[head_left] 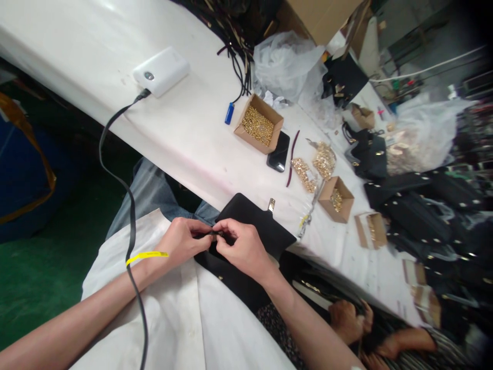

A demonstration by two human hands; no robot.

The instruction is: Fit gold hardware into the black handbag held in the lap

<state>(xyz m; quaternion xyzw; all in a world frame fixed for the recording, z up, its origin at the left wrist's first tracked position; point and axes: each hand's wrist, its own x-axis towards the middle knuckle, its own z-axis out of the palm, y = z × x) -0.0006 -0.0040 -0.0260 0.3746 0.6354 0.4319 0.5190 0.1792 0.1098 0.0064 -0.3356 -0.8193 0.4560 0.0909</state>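
My left hand [184, 240] and my right hand [245, 250] meet over my lap, thumbs and fingertips pinched together. Between them is a small dark piece with a brownish glint [215, 234], mostly covered by the fingers; I cannot make out its exact kind. Under and behind the hands lies a black bag [252, 216], its flap spread toward the table edge. A shiny metal clasp [271, 205] sits on the flap's tab. The bag's lower part reaches down below my right hand and is partly hidden by the forearm.
The white-covered table [185, 139] carries a white power bank [162, 71] with a black cable, a box of gold-coloured fittings [239, 131], a phone [279, 152] and a blue lighter [229, 113]. Black bags [416, 205] pile up at right. A co-worker's hands [348, 321] are at lower right.
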